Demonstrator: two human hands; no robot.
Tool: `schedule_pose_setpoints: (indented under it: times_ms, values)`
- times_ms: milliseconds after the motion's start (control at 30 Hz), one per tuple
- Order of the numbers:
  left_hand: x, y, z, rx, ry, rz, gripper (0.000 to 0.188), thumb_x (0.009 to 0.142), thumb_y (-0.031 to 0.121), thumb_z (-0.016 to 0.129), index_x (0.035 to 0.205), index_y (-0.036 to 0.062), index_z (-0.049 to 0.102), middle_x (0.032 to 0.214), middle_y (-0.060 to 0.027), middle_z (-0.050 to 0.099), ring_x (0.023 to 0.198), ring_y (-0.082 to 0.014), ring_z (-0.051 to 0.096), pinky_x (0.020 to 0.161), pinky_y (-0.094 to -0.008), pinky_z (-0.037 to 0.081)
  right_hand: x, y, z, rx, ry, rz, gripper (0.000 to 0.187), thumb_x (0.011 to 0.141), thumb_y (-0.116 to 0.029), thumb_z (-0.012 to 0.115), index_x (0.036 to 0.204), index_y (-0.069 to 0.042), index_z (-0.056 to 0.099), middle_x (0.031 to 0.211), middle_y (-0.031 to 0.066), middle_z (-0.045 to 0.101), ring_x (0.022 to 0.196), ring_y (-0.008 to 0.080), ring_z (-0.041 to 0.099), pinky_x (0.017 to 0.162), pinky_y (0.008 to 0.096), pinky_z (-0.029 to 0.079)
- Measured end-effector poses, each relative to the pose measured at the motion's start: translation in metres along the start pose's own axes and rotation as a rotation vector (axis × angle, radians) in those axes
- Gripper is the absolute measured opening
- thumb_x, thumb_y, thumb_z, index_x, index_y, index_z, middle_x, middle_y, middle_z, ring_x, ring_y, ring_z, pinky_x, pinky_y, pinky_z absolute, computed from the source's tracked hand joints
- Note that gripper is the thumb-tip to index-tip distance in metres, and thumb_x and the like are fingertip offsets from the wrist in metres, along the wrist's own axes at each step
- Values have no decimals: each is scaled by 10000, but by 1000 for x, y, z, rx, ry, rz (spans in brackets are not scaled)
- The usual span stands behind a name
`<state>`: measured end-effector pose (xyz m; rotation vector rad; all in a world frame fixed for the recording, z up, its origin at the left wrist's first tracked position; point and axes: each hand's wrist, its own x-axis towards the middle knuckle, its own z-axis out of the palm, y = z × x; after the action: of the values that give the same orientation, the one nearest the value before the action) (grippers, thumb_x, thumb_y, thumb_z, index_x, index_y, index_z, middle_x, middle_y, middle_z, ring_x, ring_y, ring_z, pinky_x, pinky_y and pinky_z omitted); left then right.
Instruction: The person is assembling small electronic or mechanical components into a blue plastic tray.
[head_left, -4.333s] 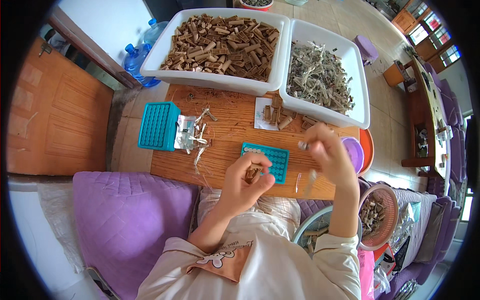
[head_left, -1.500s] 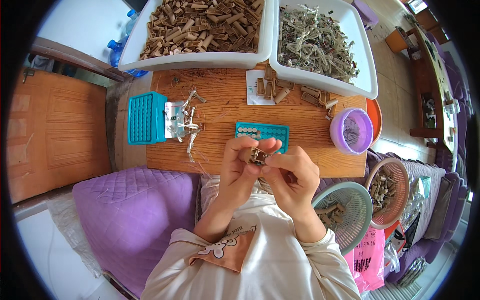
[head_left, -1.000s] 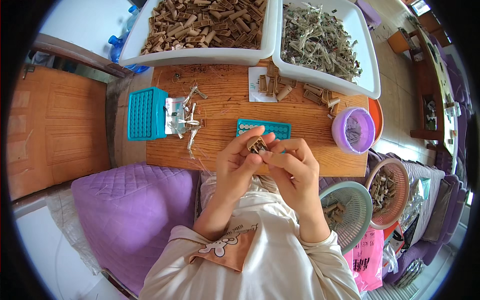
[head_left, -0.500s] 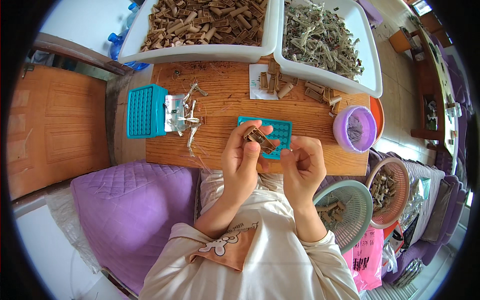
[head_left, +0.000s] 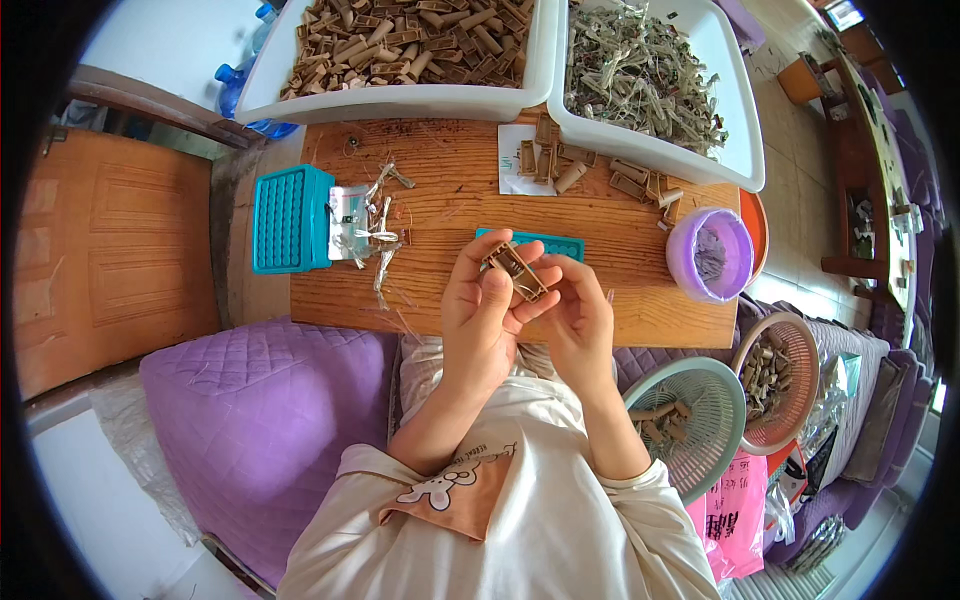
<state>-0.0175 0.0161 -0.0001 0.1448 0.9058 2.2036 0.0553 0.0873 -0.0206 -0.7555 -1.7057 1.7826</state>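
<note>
My left hand (head_left: 478, 325) grips a small brown plastic housing (head_left: 517, 272) between thumb and fingers, its hollow side facing up. Inside the hollow are a dark coil-like part and a thin pale strand. At the housing's right end my right hand (head_left: 582, 322) has its fingers bent and closed against it; the fingertips are partly hidden, so any small piece between them cannot be made out. Beyond both hands lies a teal dimpled tray (head_left: 562, 246) on the wooden table (head_left: 450, 232), mostly covered by the fingers.
Two white bins stand at the back: one of brown housings (head_left: 410, 50), one of tangled wired parts (head_left: 645, 80). Loose housings (head_left: 630, 180) lie before them. Stacked teal trays (head_left: 292, 220) and wire bundles (head_left: 378, 238) are left. A purple bowl (head_left: 680, 262) and two baskets (head_left: 690, 375) (head_left: 775, 330) are right.
My right hand has moved left and up against the housing, from apart at its right. The housing is turned so its hollow shows more fully. The teal tray is more covered.
</note>
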Motion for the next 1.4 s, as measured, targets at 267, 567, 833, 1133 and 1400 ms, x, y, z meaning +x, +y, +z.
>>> schedule_pose_setpoints:
  times_ms: [267, 567, 833, 1133, 1400]
  values:
    - [-3, -3, -6, 193, -1, 76, 344, 869, 181, 490, 1159, 15, 405, 1078, -141, 522, 974, -253, 551, 841, -344, 461, 23, -14, -10, 235, -107, -61, 311, 743, 101, 473, 1048, 38, 478, 1013, 94, 538, 959, 147, 522, 842, 264, 408]
    - [4, 10, -35, 246, 70, 73, 318, 862, 101, 465, 1156, -17, 444, 1028, -147, 554, 940, -242, 561, 851, -355, 455, 39, 42, -24, -672, -160, -146, 211, 710, -56, 619, 916, -27, 587, 802, 111, 558, 700, 257, 558, 626, 325, 452]
    - [5, 10, -42, 232, 69, 7, 354, 855, 163, 510, 1157, -10, 446, 1001, -132, 559, 888, -219, 582, 782, -325, 486, 18, 48, -21, -915, -234, -259, 150, 689, -111, 639, 811, -42, 585, 793, 78, 505, 741, 264, 530, 623, 351, 452]
    - [1, 8, -42, 297, 7, -172, 372, 830, 127, 554, 1147, -31, 441, 960, -118, 567, 847, -178, 583, 756, -294, 502, 16, 17, -8, -536, 56, -438, 143, 670, 19, 635, 786, -34, 571, 813, 94, 505, 703, 240, 525, 580, 327, 434]
    - [0, -4, -55, 373, -16, -135, 298, 824, 68, 537, 1097, -35, 477, 924, -98, 581, 835, -119, 560, 700, -251, 483, 21, -2, -3, -538, -196, -478, 158, 676, 3, 638, 824, -33, 595, 803, 88, 533, 712, 242, 547, 586, 308, 458]
